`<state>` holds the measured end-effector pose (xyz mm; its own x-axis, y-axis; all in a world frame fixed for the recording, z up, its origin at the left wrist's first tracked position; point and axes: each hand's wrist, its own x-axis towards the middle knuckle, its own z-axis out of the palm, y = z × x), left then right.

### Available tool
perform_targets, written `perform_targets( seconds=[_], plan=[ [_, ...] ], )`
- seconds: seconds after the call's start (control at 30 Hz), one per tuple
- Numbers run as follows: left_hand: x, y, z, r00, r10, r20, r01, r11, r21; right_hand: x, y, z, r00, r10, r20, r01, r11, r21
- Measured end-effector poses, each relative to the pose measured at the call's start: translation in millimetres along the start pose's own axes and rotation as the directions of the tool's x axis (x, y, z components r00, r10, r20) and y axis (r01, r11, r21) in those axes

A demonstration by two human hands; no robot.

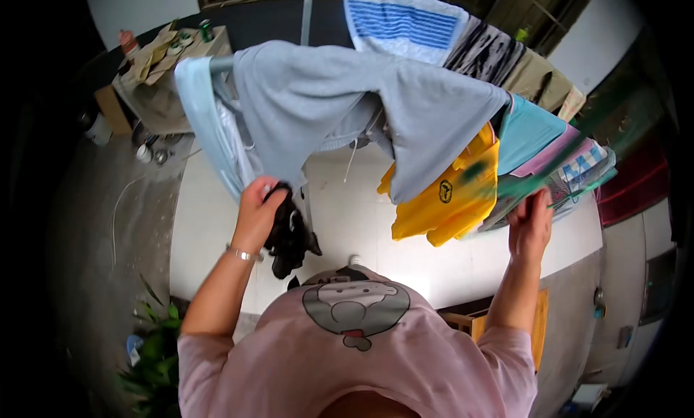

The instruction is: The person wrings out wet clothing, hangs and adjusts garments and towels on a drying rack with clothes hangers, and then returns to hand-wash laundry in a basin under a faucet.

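Note:
My left hand [256, 210] is closed on a crumpled black garment [289, 237] that hangs down below the fingers; its exact kind does not show. Just above that hand hangs a light blue garment [196, 114]. On the right, my right hand [532, 219] is closed around a green clothes hanger [553, 174], smeared by motion. Between the hands, a grey pair of drawstring pants [303, 93] drapes over a rail. A yellow garment [455, 201] with a dark round print hangs to the left of my right hand.
Farther right hang a teal cloth [531, 136] and a pink cloth [549, 154]. A blue-striped towel [405, 24] hangs behind. A cloth-covered table [155, 96] stands back left, a plant [155, 346] low left, and a wooden stool [541, 328] low right.

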<state>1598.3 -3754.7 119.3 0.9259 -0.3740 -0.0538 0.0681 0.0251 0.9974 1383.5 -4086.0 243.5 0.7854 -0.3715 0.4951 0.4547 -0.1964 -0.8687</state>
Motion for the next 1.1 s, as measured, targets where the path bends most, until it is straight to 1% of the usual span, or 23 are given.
perform_targets(
  seconds=[0.03, 0.07, 0.1, 0.13, 0.17, 0.2, 0.27, 0.3, 0.33, 0.4, 0.43, 0.53, 0.63, 0.7, 0.73, 0.9, 1.0, 1.1],
  plan=[
    [1.9, 12.5, 12.6, 0.999, 0.053, -0.001, -0.053, 0.999, 0.004, -14.0, 4.6, -6.1, 0.997, 0.076, -0.015, -0.076, 0.996, -0.049],
    [11.8, 5.1, 16.7, 0.998, 0.044, 0.051, -0.039, 0.995, -0.088, -27.6, 7.0, -12.6, 0.987, 0.159, -0.036, -0.162, 0.981, -0.104],
    [14.5, 14.0, 24.4, 0.994, -0.049, 0.098, 0.062, 0.988, -0.144, -40.9, 7.1, -18.0, 0.97, 0.242, -0.032, -0.243, 0.956, -0.166],
    [18.4, 18.8, 34.4, 0.994, -0.05, 0.099, 0.065, 0.986, -0.155, -51.9, 6.4, -26.2, 0.95, 0.311, -0.036, -0.311, 0.922, -0.23],
    [23.5, 22.6, 41.5, 0.992, -0.051, 0.113, 0.071, 0.98, -0.185, -63.5, 8.5, -35.1, 0.943, 0.332, -0.032, -0.328, 0.907, -0.264],
    [26.0, 25.2, 49.4, 0.99, -0.054, 0.13, 0.081, 0.974, -0.213, -73.4, 9.0, -38.9, 0.956, 0.29, -0.033, -0.286, 0.908, -0.306],
    [23.0, 40.9, 69.7, 0.976, -0.135, 0.172, 0.169, 0.963, -0.208, -91.3, 12.7, -55.3, 0.955, 0.296, 0.011, -0.287, 0.934, -0.213],
    [24.8, 40.5, 78.6, 0.97, -0.134, 0.204, 0.17, 0.971, -0.17, -95.9, 12.9, -63.6, 0.948, 0.317, 0.021, -0.3, 0.916, -0.266],
    [25.2, 38.6, 91.2, 0.97, -0.135, 0.203, 0.17, 0.971, -0.166, -102.2, 16.2, -72.0, 0.926, 0.375, -0.032, -0.366, 0.879, -0.305],
    [29.5, 38.3, 116.3, 0.97, -0.127, 0.207, 0.161, 0.975, -0.155, -109.2, 22.3, -86.8, 0.916, 0.399, -0.042, -0.389, 0.856, -0.34],
    [33.1, 33.7, 129.0, 0.965, -0.13, 0.228, 0.17, 0.972, -0.166, -110.9, 20.4, -93.8, 0.904, 0.427, -0.023, -0.405, 0.838, -0.365],
    [35.7, 32.0, 173.5, 0.971, -0.082, 0.223, 0.108, 0.988, -0.111, -120.4, 23.1, -115.3, 0.892, 0.452, -0.005, -0.427, 0.839, -0.337],
    [43.6, 20.4, 210.2, 0.966, 0.148, 0.211, -0.148, 0.989, -0.016, -127.2, 28.6, -134.7, 0.87, 0.493, -0.029, -0.478, 0.827, -0.297],
    [47.3, 17.2, 230.1, 0.967, 0.176, 0.182, -0.19, 0.98, 0.059, -129.8, 28.8, -146.4, 0.848, 0.527, -0.062, -0.522, 0.808, -0.274],
    [48.7, 15.8, 238.7, 0.967, 0.192, 0.167, -0.21, 0.973, 0.098, -131.4, 30.2, -154.8, 0.843, 0.536, -0.047, -0.529, 0.81, -0.255],
    [53.0, 10.9, 268.0, 0.977, 0.16, 0.141, -0.17, 0.984, 0.059, -134.2, 32.0, -189.9, 0.825, 0.562, 0.063, -0.551, 0.823, -0.139],
    [55.4, 8.6, 281.1, 0.98, 0.159, 0.117, -0.166, 0.985, 0.048, -128.7, 26.9, -200.0, 0.828, 0.541, 0.146, -0.533, 0.841, -0.091],
    [57.0, 5.2, 292.2, 0.977, 0.182, 0.109, -0.19, 0.979, 0.069, -123.4, 31.6, -204.1, 0.802, 0.563, 0.202, -0.554, 0.826, -0.102]
  ],
)
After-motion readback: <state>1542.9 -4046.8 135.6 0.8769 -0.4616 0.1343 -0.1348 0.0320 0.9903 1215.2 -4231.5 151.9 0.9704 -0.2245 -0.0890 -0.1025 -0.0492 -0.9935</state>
